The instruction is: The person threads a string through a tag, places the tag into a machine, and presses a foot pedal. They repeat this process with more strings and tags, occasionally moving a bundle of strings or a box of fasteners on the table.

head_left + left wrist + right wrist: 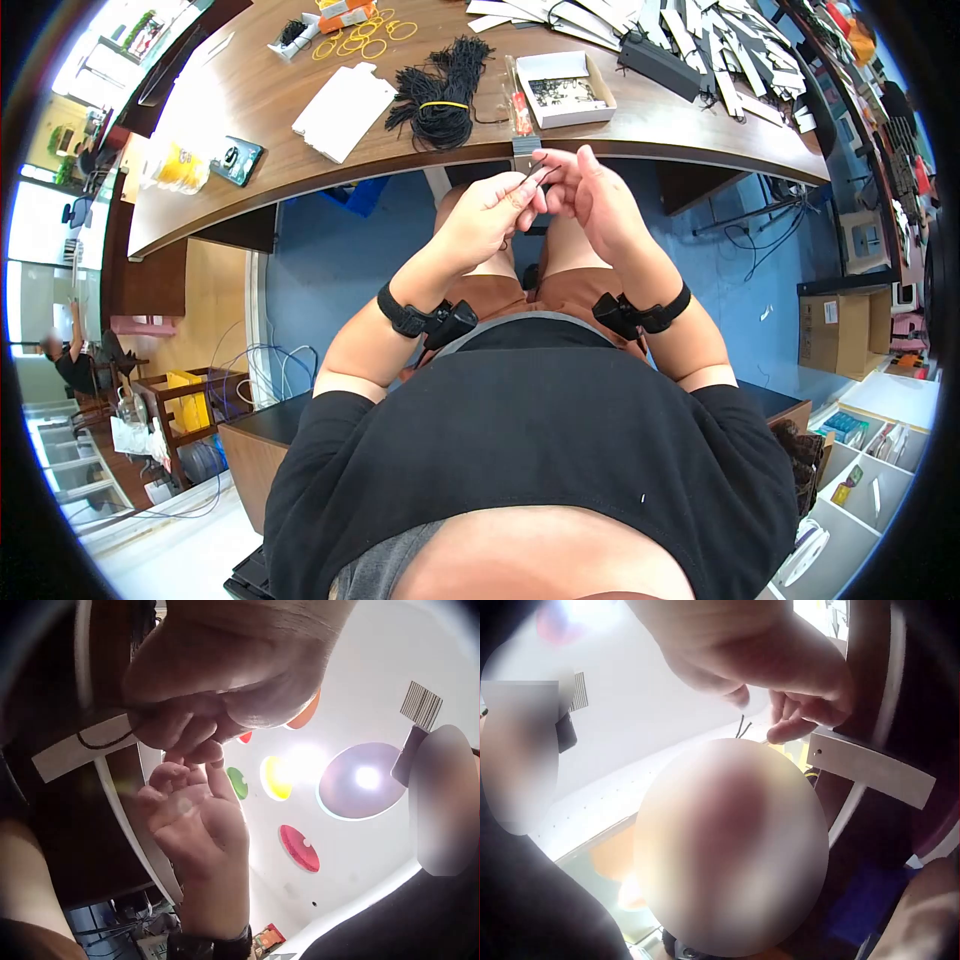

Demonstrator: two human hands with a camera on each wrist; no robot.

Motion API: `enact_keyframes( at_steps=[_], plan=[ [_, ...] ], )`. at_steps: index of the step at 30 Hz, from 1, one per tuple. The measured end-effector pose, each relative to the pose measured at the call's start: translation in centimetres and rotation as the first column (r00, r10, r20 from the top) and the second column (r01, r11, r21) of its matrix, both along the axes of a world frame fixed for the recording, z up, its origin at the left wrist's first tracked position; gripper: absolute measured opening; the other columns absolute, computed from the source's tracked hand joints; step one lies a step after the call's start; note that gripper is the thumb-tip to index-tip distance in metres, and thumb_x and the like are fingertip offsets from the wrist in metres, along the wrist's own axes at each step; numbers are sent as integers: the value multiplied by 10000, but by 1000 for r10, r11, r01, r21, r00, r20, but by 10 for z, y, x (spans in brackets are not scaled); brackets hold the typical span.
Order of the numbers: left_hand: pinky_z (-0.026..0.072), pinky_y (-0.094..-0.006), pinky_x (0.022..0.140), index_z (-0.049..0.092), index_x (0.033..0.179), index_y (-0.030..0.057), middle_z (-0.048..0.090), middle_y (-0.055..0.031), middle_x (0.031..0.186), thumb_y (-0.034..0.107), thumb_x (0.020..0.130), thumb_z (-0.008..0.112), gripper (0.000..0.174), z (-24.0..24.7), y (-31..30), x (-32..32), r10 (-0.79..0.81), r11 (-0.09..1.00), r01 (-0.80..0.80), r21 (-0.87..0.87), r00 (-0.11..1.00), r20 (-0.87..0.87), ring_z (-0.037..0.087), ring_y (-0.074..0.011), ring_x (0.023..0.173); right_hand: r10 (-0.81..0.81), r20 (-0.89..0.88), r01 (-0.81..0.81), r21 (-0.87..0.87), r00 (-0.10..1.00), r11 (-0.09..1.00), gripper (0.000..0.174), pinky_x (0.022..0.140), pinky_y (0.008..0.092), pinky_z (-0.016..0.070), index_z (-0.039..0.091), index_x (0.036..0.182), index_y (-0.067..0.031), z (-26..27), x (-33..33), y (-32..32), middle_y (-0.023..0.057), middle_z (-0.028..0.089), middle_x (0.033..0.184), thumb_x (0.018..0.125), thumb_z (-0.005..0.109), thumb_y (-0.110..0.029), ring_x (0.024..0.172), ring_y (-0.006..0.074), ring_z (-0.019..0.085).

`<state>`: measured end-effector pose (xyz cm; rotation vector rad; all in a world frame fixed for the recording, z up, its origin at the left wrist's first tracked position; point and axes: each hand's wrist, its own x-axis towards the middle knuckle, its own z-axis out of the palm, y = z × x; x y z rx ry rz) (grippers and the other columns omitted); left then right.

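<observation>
In the head view, the left hand (490,215) pinches a thin black cord (545,170) between thumb and fingers. Beside it is the right hand (600,205), its fingers loosely bent near the cord. The right wrist view shows the right hand (757,656) with its thumb apart from the fingers, and two cord ends (742,727) sticking up. A pale flat strip with a small hole (877,771) lies beyond the fingers. From the left wrist view, the cord (109,744) loops over this strip (64,760) beside the left hand (240,667); its hold on the strip is hidden.
On the wooden table (290,130) are a bundle of black cords (440,100), a white card stack (343,112), an open white box (565,90), a black block (660,66), many pale strips (720,60), yellow rings (373,48) and a phone (238,160).
</observation>
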<state>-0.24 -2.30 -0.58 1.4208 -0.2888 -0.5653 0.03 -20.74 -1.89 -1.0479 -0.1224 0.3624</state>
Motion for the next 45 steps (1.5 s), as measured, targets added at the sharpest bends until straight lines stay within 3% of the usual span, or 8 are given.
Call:
enact_keyframes(
  at_steps=[9, 16, 19, 24, 35, 37, 41, 45],
  plan=[
    [372, -172, 509, 586, 916, 35, 569, 11, 714, 278, 970, 436, 291, -1, -2, -1, -83, 993, 83, -78, 996, -5, 468, -30, 586, 127, 114, -121, -51, 985, 991, 302, 621, 227, 445, 588, 1115, 21, 20, -5, 6, 37, 590, 811, 960, 463, -206, 660, 92, 518],
    [416, -249, 859, 532, 1201, -20, 567, -75, 1140, 65, 871, 461, 349, 0, 0, -1, -10, 984, 22, -174, 998, 69, 551, -142, 978, -48, 326, 103, -156, 944, 982, 225, 737, 277, 482, 643, 1030, 5, 24, -7, 14, 79, 643, 928, 928, 508, -144, 809, 139, 595],
    [405, -235, 854, 572, 1152, -15, 590, -48, 1093, 34, 849, 498, 316, -8, 6, 11, 26, 951, -11, -310, 999, 45, 537, -109, 948, 94, 881, 613, -395, 463, 684, 181, 828, 313, 467, 671, 997, -32, 24, 1, 13, 89, 646, 1029, 882, 557, -112, 938, 181, 589],
    [409, -198, 623, 614, 1024, 21, 591, 17, 860, 134, 899, 552, 180, -2, 1, 8, -3, 903, -78, -423, 982, -188, 488, -36, 697, -68, 521, 283, -345, 851, 895, 174, 830, 275, 470, 670, 993, -24, 28, -7, 23, 83, 644, 1040, 885, 546, -79, 898, 148, 601],
    [333, -169, 491, 635, 902, -2, 542, 13, 716, 129, 885, 588, 141, -1, 12, 9, 157, 964, -167, -207, 986, -65, 429, -31, 583, 197, 465, 79, -509, 863, 857, 247, 711, 248, 489, 672, 928, 10, 47, 43, 12, 42, 669, 801, 911, 546, -202, 742, 106, 608],
    [416, -187, 551, 646, 894, -4, 605, -21, 767, 113, 880, 594, 129, -5, 9, 8, 239, 954, -226, -197, 970, 47, 514, -56, 615, 95, 603, 508, -738, 792, 445, 236, 692, 259, 473, 672, 943, -7, 50, 76, 1, 85, 663, 797, 881, 585, -216, 728, 115, 588],
    [481, -243, 698, 643, 908, -22, 630, -50, 801, 108, 882, 588, 143, -10, 7, 5, 318, 946, -281, -160, 899, 301, 584, -108, 720, 299, 531, 593, -786, 792, -175, 127, 716, 372, 465, 685, 798, -124, 44, 118, -7, 88, 664, 811, 790, 608, -225, 778, 250, 638],
    [493, -254, 694, 636, 919, -31, 631, -62, 794, 109, 882, 588, 152, -8, 9, 5, 346, 929, -303, -214, 915, 207, 583, -112, 692, 373, 483, 587, -769, 792, -253, 114, 733, 403, 455, 665, 788, -132, 30, 131, -5, 87, 661, 800, 772, 579, -205, 806, 264, 637]
  ],
)
